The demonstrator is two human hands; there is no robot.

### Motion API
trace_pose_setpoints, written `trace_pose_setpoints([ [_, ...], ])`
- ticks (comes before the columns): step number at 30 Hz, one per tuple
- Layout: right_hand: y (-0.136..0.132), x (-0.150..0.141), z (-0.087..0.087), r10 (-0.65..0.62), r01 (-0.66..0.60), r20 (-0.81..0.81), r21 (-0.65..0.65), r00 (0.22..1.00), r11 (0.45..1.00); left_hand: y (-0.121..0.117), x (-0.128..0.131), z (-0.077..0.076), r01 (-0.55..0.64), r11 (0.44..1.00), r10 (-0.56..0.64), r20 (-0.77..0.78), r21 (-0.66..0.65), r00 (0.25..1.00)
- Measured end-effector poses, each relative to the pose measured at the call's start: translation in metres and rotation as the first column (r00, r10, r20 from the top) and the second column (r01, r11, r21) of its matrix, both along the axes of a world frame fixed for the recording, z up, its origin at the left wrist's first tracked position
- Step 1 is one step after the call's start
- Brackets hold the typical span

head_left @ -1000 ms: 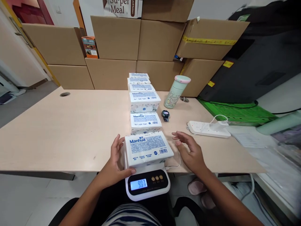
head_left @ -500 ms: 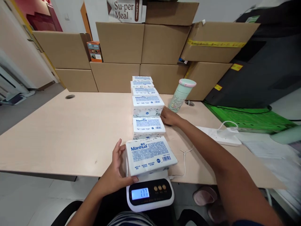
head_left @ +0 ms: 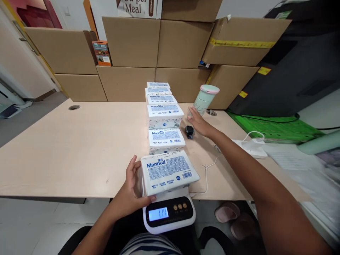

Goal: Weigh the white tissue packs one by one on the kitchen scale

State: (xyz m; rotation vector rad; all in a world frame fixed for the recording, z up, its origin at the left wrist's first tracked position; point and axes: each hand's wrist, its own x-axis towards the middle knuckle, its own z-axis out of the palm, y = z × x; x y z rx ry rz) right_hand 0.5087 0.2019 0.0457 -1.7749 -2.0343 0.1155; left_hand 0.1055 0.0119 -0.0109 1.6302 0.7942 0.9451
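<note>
Here at the front edge of the table (head_left: 66, 148), the Manhua tissue pack (head_left: 170, 173) sits on a white digital scale (head_left: 169, 211), its lit display (head_left: 158, 214) showing digits too blurred to read. The left hand (head_left: 134, 193) cups the left side, thumb lying on the scale's front, fingers raised alongside the pack; how firmly they press, I can't tell. Out reaches the right hand (head_left: 199, 122), fingers stretched and clasping nothing, right by the pale green tumbler (head_left: 204, 101); whether they touch it, I can't say. Just below that hand lies a dark wristwatch (head_left: 189, 131). Five more tissue packs (head_left: 166, 140) run back in a row, toward stacked cardboard boxes (head_left: 126, 83). Over on the right, beyond the forearm, there's a white power strip (head_left: 252, 150).
</note>
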Motion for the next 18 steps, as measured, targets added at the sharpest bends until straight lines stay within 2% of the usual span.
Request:
trace_pose_setpoints([
  [3,-0.028,-0.002,0.006,-0.107,0.111,0.043,-0.096,0.993,0.989,0.001,0.001,0.003,0.011,1.000,-0.010,-0.011,0.016,1.000],
  [5,-0.036,-0.014,0.005,-0.210,0.233,0.120,-0.220,0.970,0.947,0.002,0.001,0.004,0.016,1.000,-0.016,-0.019,0.019,1.000],
  [8,-0.033,-0.031,0.001,-0.363,0.393,0.151,-0.344,0.920,0.853,0.003,0.001,0.006,0.008,1.000,-0.008,-0.012,0.027,1.000],
  [10,-0.028,-0.035,-0.002,-0.386,0.410,0.139,-0.369,0.912,0.834,0.002,0.001,0.005,-0.004,1.000,0.004,-0.004,0.028,1.000],
  [14,-0.028,-0.027,-0.006,-0.363,0.397,0.166,-0.286,0.917,0.872,0.001,0.001,0.004,-0.012,1.000,0.013,-0.010,0.022,1.000],
  [18,-0.038,-0.012,-0.008,-0.224,0.297,0.389,-0.138,0.894,0.945,0.001,0.001,0.002,-0.004,0.999,0.003,0.008,0.035,1.000],
])
